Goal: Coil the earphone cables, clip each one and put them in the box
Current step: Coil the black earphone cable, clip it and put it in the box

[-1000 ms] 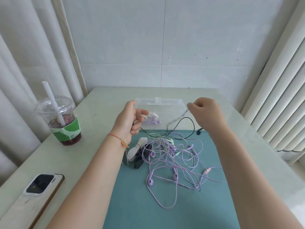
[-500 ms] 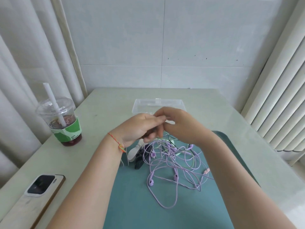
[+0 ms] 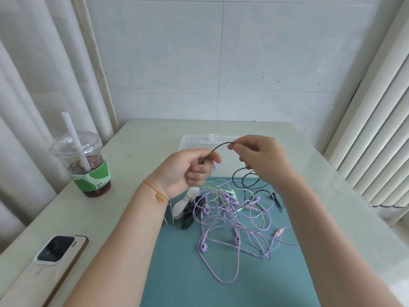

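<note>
My left hand [image 3: 188, 169] pinches one end of a black earphone cable [image 3: 218, 147]. My right hand [image 3: 261, 160] pinches the same cable a little farther along, and the cable arches between the two hands. The rest of the black cable hangs down to the teal mat [image 3: 221, 273]. Below the hands lies a tangle of purple earphone cables [image 3: 232, 220] with a pale green one mixed in. White and black clips [image 3: 187, 207] lie at the mat's left edge. The clear plastic box [image 3: 194, 140] stands behind my hands, partly hidden by them.
A plastic cup of dark drink with a white straw [image 3: 86, 165] stands at the left of the pale table [image 3: 143, 138]. A phone [image 3: 51, 258] lies at the near left. Curtains hang on the left, blinds on the right.
My hands had come together over the tangle half a second ago. Now they have moved apart, drawing a short length of black cable between them.
</note>
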{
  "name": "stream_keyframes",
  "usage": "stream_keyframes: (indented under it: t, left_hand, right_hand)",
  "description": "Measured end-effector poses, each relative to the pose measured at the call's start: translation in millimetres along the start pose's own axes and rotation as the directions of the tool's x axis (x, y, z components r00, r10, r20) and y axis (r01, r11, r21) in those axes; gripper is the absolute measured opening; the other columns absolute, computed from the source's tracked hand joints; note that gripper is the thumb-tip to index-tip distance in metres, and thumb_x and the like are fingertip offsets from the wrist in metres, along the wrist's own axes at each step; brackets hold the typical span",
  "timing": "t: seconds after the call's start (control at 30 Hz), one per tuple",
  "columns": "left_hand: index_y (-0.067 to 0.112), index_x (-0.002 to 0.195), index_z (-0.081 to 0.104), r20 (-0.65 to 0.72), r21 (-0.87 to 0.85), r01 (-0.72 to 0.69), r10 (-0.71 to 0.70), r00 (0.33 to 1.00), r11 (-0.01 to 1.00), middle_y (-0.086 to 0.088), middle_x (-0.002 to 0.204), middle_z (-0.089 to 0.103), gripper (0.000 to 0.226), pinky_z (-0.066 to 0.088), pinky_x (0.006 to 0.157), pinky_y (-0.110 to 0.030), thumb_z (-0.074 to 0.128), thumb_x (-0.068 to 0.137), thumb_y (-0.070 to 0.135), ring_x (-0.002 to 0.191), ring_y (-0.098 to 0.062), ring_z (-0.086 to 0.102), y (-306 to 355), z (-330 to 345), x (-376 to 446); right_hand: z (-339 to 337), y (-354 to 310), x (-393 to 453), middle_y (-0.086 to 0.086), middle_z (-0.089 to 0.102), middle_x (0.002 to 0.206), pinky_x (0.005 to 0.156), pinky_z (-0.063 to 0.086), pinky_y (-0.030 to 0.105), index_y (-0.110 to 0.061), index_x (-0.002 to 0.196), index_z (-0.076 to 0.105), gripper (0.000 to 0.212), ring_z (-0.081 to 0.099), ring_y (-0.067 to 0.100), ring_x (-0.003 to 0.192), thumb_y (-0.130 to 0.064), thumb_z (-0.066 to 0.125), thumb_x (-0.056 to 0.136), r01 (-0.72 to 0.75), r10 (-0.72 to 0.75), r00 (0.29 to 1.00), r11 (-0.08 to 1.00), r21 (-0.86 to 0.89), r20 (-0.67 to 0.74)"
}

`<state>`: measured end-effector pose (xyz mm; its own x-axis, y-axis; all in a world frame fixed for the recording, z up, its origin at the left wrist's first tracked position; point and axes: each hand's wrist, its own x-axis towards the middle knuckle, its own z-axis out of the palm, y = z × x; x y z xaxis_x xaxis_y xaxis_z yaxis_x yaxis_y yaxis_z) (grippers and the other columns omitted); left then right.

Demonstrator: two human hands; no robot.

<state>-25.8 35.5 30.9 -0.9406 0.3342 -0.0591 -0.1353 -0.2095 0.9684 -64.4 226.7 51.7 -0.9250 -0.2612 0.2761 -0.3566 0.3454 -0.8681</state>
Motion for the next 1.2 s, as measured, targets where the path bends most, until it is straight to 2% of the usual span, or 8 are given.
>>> stream_keyframes:
  t: [0.13, 0.27, 0.37, 0.47, 0.6, 0.73, 0.9, 1.2]
  left_hand:
    - [0.008, 0.094, 0.065, 0.105, -0.180, -0.076, 0.096, 0.990, 0.981, 0.000, 0.065, 0.048, 0.020, 0.035, 0.051, -0.021, 0.046, 0.093, 0.014, 0.052, -0.011, 0.043, -0.3, 4.5, -2.2]
    - [0.010, 0.094, 0.072, 0.109, -0.274, -0.159, 0.195, 0.975, 0.949, -0.004, 0.080, 0.064, 0.029, 0.056, 0.075, -0.028, 0.044, 0.094, 0.004, 0.074, -0.016, 0.065, 0.3, 14.5, -2.0]
    - [0.012, 0.083, 0.074, -0.027, -0.351, -0.231, 0.237, 0.971, 0.907, -0.005, 0.083, 0.070, 0.028, 0.059, 0.076, -0.030, 0.048, 0.088, 0.003, 0.082, -0.020, 0.072, 2.6, 23.4, 0.5]
    - [0.009, 0.089, 0.070, -0.166, -0.402, -0.303, 0.257, 0.952, 0.864, -0.007, 0.091, 0.073, 0.024, 0.059, 0.074, -0.028, 0.047, 0.089, 0.003, 0.090, -0.022, 0.072, 3.6, 23.5, 2.8]
    - [0.016, 0.102, 0.065, -0.280, -0.325, -0.338, 0.251, 0.926, 0.883, 0.001, 0.101, 0.073, 0.023, 0.057, 0.068, -0.023, 0.044, 0.099, 0.007, 0.097, -0.016, 0.071, 4.5, 18.8, 2.2]
    - [0.023, 0.104, 0.066, -0.314, -0.219, -0.336, 0.259, 0.913, 0.916, 0.006, 0.107, 0.073, 0.021, 0.051, 0.062, -0.019, 0.048, 0.099, 0.013, 0.098, -0.013, 0.070, 3.5, 19.9, 2.4]
    - [0.024, 0.102, 0.066, -0.339, -0.131, -0.372, 0.311, 0.888, 0.919, 0.005, 0.106, 0.073, 0.021, 0.039, 0.078, -0.031, 0.048, 0.099, 0.014, 0.100, -0.015, 0.069, 0.1, 23.2, 6.6]
    - [0.007, 0.097, 0.062, -0.293, -0.134, -0.450, 0.399, 0.869, 0.883, -0.011, 0.102, 0.072, 0.023, 0.051, 0.091, -0.034, 0.042, 0.097, -0.004, 0.099, -0.027, 0.069, -2.3, 31.8, 8.5]
  right_hand:
    - [1.6, 0.7, 0.5, -0.003, 0.061, 0.064, 0.050, 0.038, 0.017, -0.020, 0.093, 0.076, 0.016, 0.046, 0.006, 0.049, -0.018, 0.060, 0.091, 0.014, -0.016, 1.000, 0.997, -0.078, -0.025]
    - [7.4, -0.5, -3.1, -0.002, 0.055, 0.058, 0.040, 0.028, 0.010, -0.026, 0.083, 0.075, 0.016, 0.037, 0.003, 0.038, -0.022, 0.062, 0.091, 0.022, -0.018, 0.999, 0.993, -0.117, 0.036]
    - [15.2, -2.9, -7.3, -0.010, 0.047, 0.044, 0.038, 0.026, 0.011, -0.021, 0.059, 0.061, 0.034, 0.033, 0.005, 0.035, -0.014, 0.056, 0.091, 0.027, -0.003, 0.993, 0.980, -0.198, 0.120]
    - [19.4, -5.1, -9.6, -0.006, 0.052, 0.051, 0.040, 0.028, 0.012, -0.002, 0.069, 0.059, 0.034, 0.037, 0.004, 0.035, -0.023, 0.054, 0.095, 0.062, -0.020, 0.984, 0.971, -0.232, 0.177]
    - [19.7, -8.5, -11.1, 0.004, 0.051, 0.056, 0.041, 0.027, 0.014, 0.000, 0.073, 0.060, 0.036, 0.032, 0.008, 0.039, -0.028, 0.055, 0.096, 0.120, -0.065, 0.972, 0.964, -0.239, 0.225]
    - [22.0, -9.8, -12.0, 0.019, 0.050, 0.066, 0.047, 0.028, 0.021, -0.001, 0.085, 0.066, 0.030, 0.030, 0.009, 0.048, -0.026, 0.053, 0.095, 0.162, -0.082, 0.962, 0.939, -0.302, 0.261]
    - [24.1, -12.4, -14.6, 0.003, 0.041, 0.055, 0.047, 0.029, 0.022, -0.014, 0.082, 0.069, 0.026, 0.029, 0.011, 0.047, -0.029, 0.053, 0.096, 0.189, -0.080, 0.953, 0.913, -0.363, 0.293]
    - [25.2, -14.2, -17.1, -0.002, 0.035, 0.050, 0.048, 0.026, 0.024, -0.008, 0.074, 0.062, 0.029, 0.032, 0.012, 0.046, -0.027, 0.056, 0.094, 0.211, -0.072, 0.944, 0.882, -0.421, 0.322]
